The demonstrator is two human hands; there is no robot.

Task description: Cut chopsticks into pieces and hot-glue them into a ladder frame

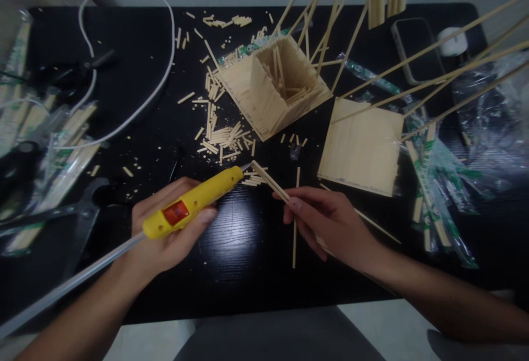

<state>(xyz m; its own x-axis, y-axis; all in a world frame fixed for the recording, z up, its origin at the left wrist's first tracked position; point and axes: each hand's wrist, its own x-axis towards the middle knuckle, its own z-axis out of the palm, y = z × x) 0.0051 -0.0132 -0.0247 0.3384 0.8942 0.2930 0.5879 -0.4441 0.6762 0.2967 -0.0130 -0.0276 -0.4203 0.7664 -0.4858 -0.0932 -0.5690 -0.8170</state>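
My left hand is closed round a yellow glue gun with a red switch, a clear glue stick trailing from its back toward the lower left. Its metal tip meets the end of a pair of thin bamboo sticks. My right hand pinches those sticks between thumb and fingers, angled up to the left. Behind them stands a box built of bamboo sticks lying tilted with its opening up. A flat square panel of sticks lies to its right.
The black table carries several cut stick scraps, a white cable, scissors at left, wrapped chopsticks and plastic wrappers at right, a phone at the back. Long sticks hang close above.
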